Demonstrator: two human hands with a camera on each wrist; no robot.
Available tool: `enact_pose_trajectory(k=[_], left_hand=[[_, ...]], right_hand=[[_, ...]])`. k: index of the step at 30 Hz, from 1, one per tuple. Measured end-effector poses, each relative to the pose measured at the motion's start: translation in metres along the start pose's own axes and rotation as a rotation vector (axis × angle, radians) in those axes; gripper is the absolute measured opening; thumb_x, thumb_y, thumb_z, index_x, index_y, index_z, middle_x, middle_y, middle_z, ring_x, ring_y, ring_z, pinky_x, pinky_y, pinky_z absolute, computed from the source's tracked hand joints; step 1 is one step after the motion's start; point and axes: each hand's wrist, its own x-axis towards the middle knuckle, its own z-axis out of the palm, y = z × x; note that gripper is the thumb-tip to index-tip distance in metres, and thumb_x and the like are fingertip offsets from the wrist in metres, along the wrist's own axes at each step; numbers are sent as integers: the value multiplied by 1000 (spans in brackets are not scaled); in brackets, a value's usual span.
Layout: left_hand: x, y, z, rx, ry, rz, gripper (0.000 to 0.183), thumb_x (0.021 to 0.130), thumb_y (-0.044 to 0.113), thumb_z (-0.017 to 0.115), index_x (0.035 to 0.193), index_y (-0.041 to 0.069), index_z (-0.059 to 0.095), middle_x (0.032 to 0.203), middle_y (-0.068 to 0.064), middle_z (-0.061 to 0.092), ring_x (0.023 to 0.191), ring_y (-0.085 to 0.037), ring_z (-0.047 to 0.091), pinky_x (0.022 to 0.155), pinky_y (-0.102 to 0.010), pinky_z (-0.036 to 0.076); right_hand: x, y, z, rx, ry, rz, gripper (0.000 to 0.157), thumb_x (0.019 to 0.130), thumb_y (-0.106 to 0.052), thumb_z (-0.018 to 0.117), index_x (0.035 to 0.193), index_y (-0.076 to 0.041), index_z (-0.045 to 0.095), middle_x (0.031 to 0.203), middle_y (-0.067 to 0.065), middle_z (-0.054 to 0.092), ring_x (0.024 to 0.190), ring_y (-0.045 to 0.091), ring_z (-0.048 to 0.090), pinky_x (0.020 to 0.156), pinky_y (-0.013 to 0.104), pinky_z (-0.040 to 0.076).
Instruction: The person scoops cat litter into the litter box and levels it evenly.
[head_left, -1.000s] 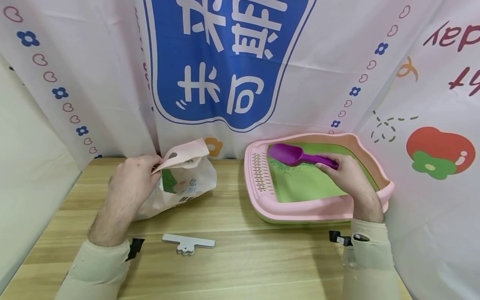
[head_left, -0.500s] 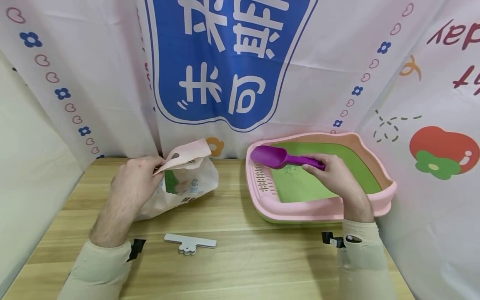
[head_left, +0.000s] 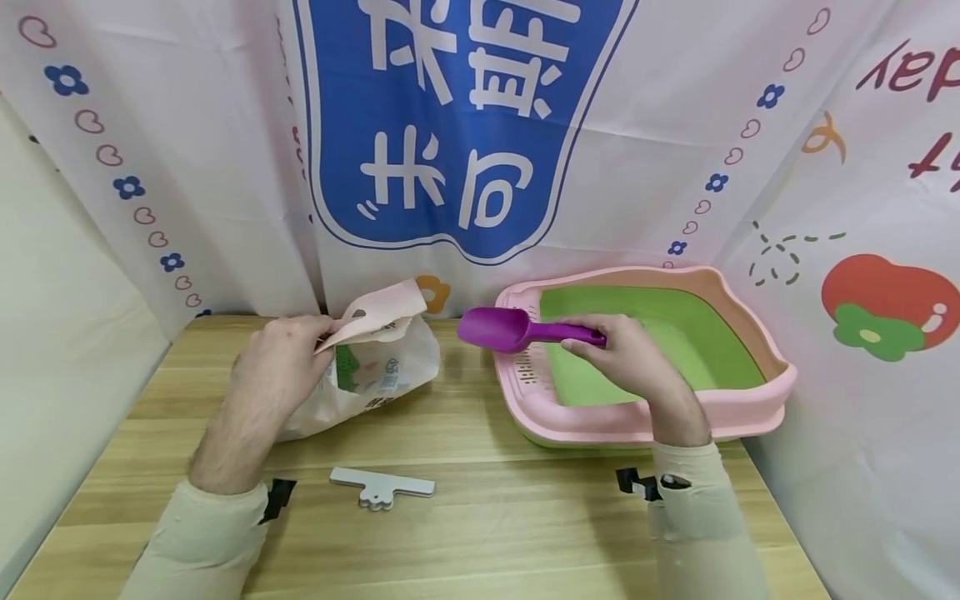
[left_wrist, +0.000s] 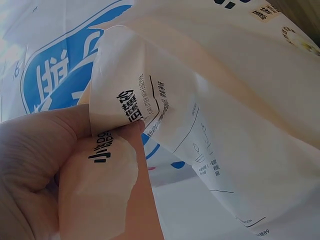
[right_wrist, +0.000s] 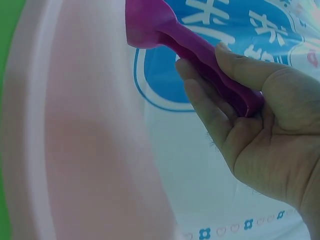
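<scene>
My left hand (head_left: 281, 371) pinches the torn top edge of a white cat litter bag (head_left: 405, 358), which leans at the back left of the table. In the left wrist view, thumb and fingers grip the folded, printed flap of the bag (left_wrist: 120, 190). A purple scoop (head_left: 498, 329) is held by its handle in my right hand (head_left: 630, 354). Its bowl reaches past the left rim of a pink and green litter box (head_left: 600, 421), towards the bag. The right wrist view shows thumb and fingers around the scoop handle (right_wrist: 205, 62).
A grey-white clip (head_left: 381, 486) lies on the wooden table (head_left: 480, 533) in front of the bag. The litter box has a slotted panel along its left side and a green floor. Printed cloth (head_left: 637, 167) hangs behind and to the right.
My right hand has carried the scoop leftwards, from over the box's green floor to beyond its left rim. The left hand keeps its hold on the bag, nearly still.
</scene>
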Motion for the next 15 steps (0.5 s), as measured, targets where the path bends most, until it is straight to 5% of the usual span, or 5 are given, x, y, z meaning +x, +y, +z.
enact_pose_trajectory(k=[8,15], left_hand=[[0,-1,2,-5,11,19,32,94,9,75,126,12,75,117,-22,77,99,-50,75,73,-65,59],[1,-2,2,-11,34,32,30,93,8,75,122,14,77,113,-20,79,97,-50,74,72,-65,58]], right_hand=[[6,-18,19,8,-52,-45,32,99,-29,74,131,-23,74,98,1,74,69,15,54,63,28,48],[8,-31,27,-24,-61,-75,30,99,-24,75,128,-25,75,87,-1,69,68,14,55,63,29,49]])
